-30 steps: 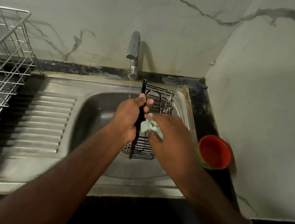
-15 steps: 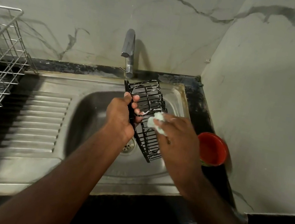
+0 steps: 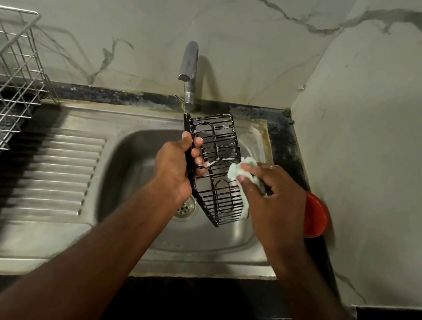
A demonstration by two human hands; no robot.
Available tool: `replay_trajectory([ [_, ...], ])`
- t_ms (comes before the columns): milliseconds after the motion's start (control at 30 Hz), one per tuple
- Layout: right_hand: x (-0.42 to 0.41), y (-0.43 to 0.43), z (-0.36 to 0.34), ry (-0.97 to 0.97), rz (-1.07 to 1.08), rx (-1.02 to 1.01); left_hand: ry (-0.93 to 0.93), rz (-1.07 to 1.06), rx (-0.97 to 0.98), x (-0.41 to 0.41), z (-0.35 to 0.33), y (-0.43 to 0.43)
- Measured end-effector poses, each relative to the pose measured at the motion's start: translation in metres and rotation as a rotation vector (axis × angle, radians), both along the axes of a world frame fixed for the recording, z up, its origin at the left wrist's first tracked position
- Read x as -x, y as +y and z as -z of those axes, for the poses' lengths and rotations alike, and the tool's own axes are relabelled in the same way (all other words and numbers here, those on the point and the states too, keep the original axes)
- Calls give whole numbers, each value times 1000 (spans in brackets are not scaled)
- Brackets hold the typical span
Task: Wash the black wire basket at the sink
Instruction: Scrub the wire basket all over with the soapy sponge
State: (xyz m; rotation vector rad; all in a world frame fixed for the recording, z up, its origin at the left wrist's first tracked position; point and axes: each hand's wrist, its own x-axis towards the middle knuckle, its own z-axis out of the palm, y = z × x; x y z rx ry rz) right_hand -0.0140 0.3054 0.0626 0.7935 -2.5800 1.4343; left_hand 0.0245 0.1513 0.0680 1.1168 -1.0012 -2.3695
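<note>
both hands busy: my left hand (image 3: pixel 173 166) clamps the black wire basket (image 3: pixel 216 172) over the sink (image 3: pixel 133 146), right hand (image 3: pixel 272 196) pinches a soapy cloth (image 3: pixel 239 169) at 3 o'clock; scrubbing step, rinse likely next.

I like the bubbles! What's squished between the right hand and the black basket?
In the head view, a soapy pale green sponge lies between the right hand and the black wire basket, pressed against its wires.

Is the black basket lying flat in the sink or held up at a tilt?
Held up, tilted. The left hand grips one long edge of the basket above the sink; its grid faces the camera.
</note>
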Motion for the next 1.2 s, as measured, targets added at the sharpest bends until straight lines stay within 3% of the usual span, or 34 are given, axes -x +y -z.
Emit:
replay_trajectory([
  [67,0,0,-4,-53,3,33,11,40,37,-2,0,-4],
  [167,-4,-8,-9,14,-14,49,16,111,95,-3,-2,-2],
  [333,-3,-21,-9,212,-83,-176,10,167,211,-6,-3,8],
  [467,8,-11,-12,78,-31,-130,3,138,238,-8,-5,5],
  [600,-3,-23,-9,213,-133,-228,-5,130,243,-8,-4,7],
  [767,13,-7,-17,111,-64,-143,28,92,198,-9,-7,6],
  [1033,0,-20,-16,215,-215,-330,29,127,216,-8,-5,10],
  [1200,18,-13,-26,189,-123,-189,14,132,261,-9,-6,10],
])
